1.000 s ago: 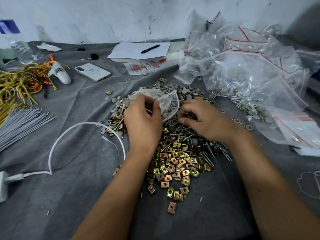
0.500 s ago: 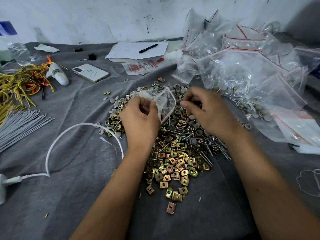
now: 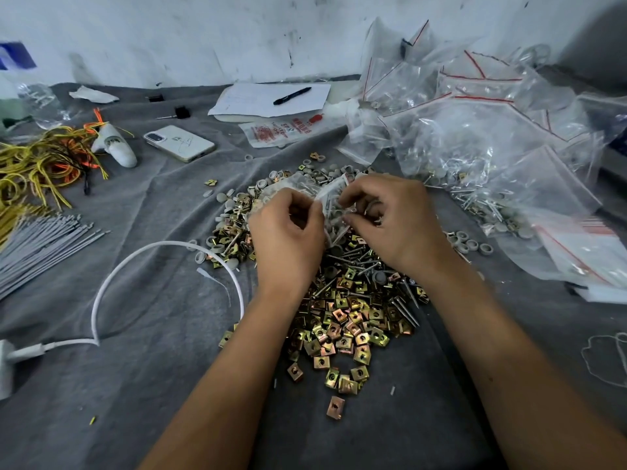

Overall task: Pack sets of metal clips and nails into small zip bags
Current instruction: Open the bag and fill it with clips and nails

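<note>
**Nails reached the bag mouth**

The small zip bag point(image 3: 330, 195) hung above the pile of clips and nails point(image 3: 342, 317), pinched at its mouth by my left hand point(image 3: 288, 232). My right hand point(image 3: 390, 218), which a second earlier picked at the pile, had risen and was gripping nails at the opening. I judged this set nearly bagged. Filled bags point(image 3: 492, 137) lay right.

A surface covered with grey cloth point(image 3: 142, 385) is seen. On it are laid a heap of metal clips point(image 3: 342, 330), nails point(image 3: 403, 305), zip bags point(image 3: 481, 137), a phone point(image 3: 179, 143), paper point(image 3: 268, 98), a white cable point(image 3: 112, 283), grey ties point(image 3: 40, 242).
</note>
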The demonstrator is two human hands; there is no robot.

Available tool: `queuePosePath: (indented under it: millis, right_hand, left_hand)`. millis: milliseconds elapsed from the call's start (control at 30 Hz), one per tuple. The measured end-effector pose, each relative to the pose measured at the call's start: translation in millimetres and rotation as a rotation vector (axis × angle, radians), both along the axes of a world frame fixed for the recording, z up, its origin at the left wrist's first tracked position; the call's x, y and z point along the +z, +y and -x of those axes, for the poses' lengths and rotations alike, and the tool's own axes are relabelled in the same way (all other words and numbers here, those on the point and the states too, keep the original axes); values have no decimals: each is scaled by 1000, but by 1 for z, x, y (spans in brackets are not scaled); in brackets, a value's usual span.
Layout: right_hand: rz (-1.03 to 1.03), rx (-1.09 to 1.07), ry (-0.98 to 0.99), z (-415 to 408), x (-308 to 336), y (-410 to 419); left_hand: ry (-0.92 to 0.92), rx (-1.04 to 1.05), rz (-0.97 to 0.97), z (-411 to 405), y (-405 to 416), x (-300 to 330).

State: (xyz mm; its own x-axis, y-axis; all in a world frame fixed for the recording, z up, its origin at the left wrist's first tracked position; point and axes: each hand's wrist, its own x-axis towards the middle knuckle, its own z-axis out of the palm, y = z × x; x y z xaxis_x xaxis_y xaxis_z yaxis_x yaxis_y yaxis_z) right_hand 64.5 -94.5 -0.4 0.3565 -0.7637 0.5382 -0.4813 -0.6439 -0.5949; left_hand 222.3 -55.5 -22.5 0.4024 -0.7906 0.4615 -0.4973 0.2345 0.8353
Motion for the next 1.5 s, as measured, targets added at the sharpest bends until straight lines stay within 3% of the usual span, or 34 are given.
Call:
queuePosePath:
  millis: [267, 433, 500, 667, 833, 1067, 1367, 1500]
  right_hand:
    - [-36, 35, -196, 2, 2, 2]
    - [33, -27, -142, 9, 4, 2]
    - [-8, 27, -63, 16, 5, 0]
    - [-221, 177, 437, 19, 2, -5]
    - [-261, 225, 536, 12, 1, -4]
    - [-239, 188, 143, 12, 4, 0]
    - [-46, 24, -96, 12, 4, -1]
    - [-57, -5, -163, 1, 2, 4]
  left_hand:
    - [66, 17, -18, -2, 0, 1]
    - [115, 74, 3, -2, 1, 3]
    - [141, 126, 44, -3, 3, 6]
    - [209, 241, 112, -5, 5, 11]
    - [211, 199, 57, -5, 3, 8]
    - [126, 172, 29, -5, 1, 6]
    - [16, 157, 67, -2, 1, 5]
    - [-66, 71, 101, 0, 2, 2]
